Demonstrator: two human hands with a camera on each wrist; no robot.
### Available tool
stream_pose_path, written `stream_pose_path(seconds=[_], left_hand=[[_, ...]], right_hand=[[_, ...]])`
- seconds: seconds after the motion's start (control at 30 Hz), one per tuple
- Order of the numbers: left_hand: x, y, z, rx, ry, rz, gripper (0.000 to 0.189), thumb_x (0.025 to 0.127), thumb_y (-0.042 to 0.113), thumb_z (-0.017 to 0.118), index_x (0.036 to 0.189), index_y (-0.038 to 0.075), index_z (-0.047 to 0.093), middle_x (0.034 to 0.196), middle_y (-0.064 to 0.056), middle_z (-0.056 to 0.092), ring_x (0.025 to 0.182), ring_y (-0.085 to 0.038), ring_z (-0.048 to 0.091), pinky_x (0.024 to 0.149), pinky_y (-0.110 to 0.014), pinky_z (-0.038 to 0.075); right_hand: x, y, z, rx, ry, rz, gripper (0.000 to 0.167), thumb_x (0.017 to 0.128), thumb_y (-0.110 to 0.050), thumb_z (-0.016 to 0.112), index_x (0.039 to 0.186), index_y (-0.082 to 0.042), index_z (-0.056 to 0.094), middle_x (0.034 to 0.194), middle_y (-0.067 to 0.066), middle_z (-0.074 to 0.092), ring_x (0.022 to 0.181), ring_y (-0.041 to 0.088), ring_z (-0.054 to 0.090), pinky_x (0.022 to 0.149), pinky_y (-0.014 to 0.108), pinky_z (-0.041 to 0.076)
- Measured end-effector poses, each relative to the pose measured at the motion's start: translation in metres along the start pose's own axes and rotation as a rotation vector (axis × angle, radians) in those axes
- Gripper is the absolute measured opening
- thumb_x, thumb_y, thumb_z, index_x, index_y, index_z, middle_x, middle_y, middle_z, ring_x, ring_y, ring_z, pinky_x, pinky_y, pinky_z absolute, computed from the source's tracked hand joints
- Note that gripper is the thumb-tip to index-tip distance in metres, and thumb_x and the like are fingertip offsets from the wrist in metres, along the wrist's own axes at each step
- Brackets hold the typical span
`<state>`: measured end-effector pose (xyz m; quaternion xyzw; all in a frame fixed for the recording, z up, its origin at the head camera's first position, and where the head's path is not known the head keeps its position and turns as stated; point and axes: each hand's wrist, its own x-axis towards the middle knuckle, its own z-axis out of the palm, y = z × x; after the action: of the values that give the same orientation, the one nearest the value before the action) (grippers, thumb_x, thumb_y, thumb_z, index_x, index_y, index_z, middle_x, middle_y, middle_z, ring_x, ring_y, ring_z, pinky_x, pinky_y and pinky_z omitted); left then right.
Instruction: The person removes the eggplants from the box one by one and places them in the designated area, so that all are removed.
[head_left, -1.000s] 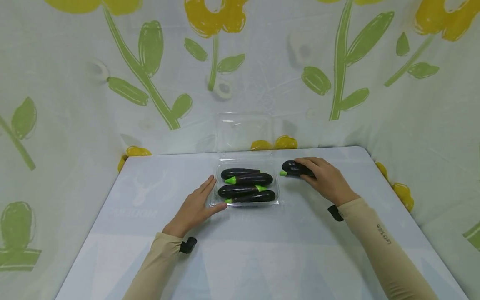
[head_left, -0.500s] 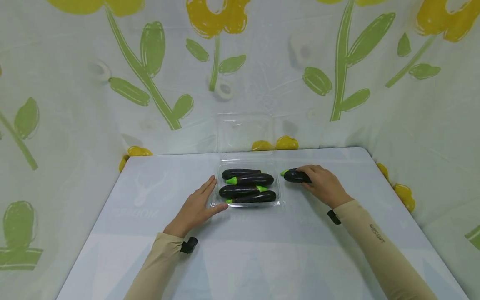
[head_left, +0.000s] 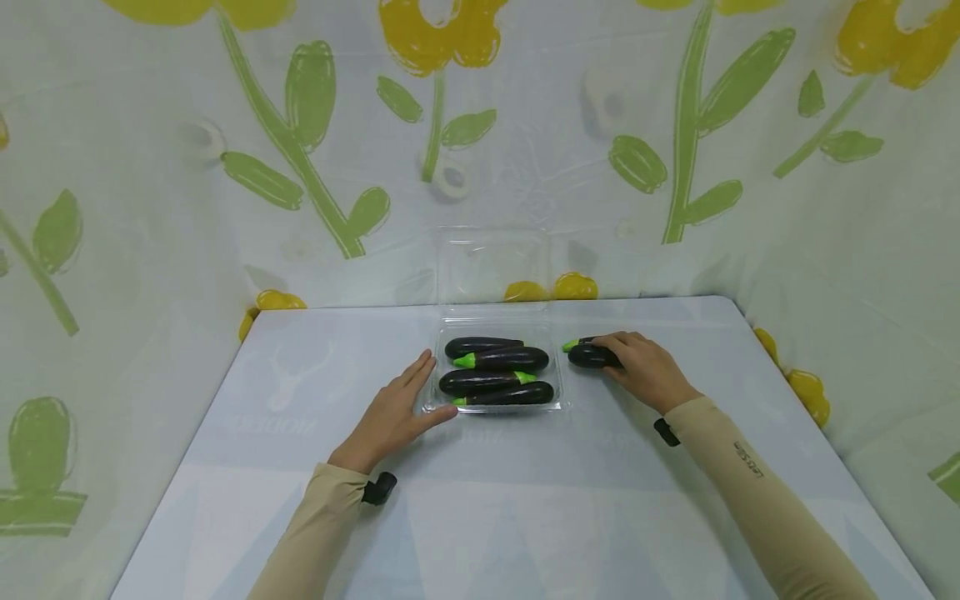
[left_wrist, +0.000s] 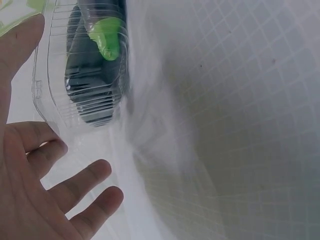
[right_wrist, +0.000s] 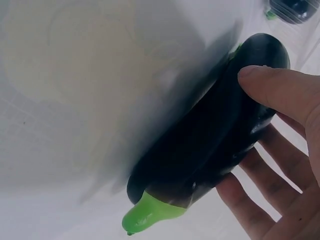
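Note:
My left hand (head_left: 386,421) lies with straight fingers along the left side of a clear plastic box (head_left: 427,406), the thumb near its front corner. In the left wrist view the fingertips (left_wrist: 59,146) are at the box's end. Several dark eggplants (head_left: 501,359) with green stems lie in the box. To its right, my right hand (head_left: 641,364) grips a pair of eggplants (right_wrist: 170,165) side by side. Their stems point opposite ways. The thumb (right_wrist: 255,77) presses on one, while the other fingers reach round the far side.
The box's clear lid (head_left: 491,262) stands raised at the back. Behind the white table (head_left: 480,500) hangs a flower-printed curtain (head_left: 555,150), close to the table's rear edge.
My right hand has come slightly nearer to me, and the eggplants in it have turned, so the green stem now shows on the far one. The left hand stays by the box.

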<state>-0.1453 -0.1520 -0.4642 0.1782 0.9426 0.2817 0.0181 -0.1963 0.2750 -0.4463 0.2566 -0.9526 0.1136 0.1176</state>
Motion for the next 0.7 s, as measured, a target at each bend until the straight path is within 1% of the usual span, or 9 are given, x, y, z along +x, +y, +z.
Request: stream_pose_path(seconds=[0.2,0.37,0.7], left_hand=[[0.0000,-0.0009,0.0001,-0.007,-0.001,-0.001,0.103,0.087,0.074,0.060,0.162,0.014,0.025,0.169,0.003,0.016,0.152,-0.028,0.025,0.119,-0.055,0.028],[0.0000,0.0006,-0.0007,-0.006,-0.012,-0.008,0.104,0.086,0.076,0.059,0.162,0.014,0.024,0.169,0.004,0.015,0.152,-0.027,0.024,0.118,-0.056,0.028],[0.0002,0.0006,-0.0003,0.002,-0.001,-0.002,0.104,0.086,0.076,0.058,0.162,0.013,0.025,0.169,0.002,0.017,0.151,-0.029,0.026,0.118,-0.056,0.029]], right_hand=[[0.0021,0.0003,0.0038,-0.011,-0.021,-0.008,0.052,0.083,-0.009,0.085,0.131,-0.007,0.065,0.124,0.019,0.066,0.115,0.038,0.062,0.097,0.056,0.051],[0.0021,-0.0010,0.0024,-0.027,-0.034,-0.003,0.053,0.082,-0.009,0.086,0.131,-0.005,0.065,0.126,0.021,0.065,0.117,0.039,0.061,0.097,0.057,0.050],[0.0028,-0.0034,-0.0003,-0.021,-0.041,-0.003,0.055,0.080,-0.009,0.087,0.130,-0.004,0.065,0.126,0.021,0.065,0.115,0.039,0.062,0.097,0.056,0.051]])
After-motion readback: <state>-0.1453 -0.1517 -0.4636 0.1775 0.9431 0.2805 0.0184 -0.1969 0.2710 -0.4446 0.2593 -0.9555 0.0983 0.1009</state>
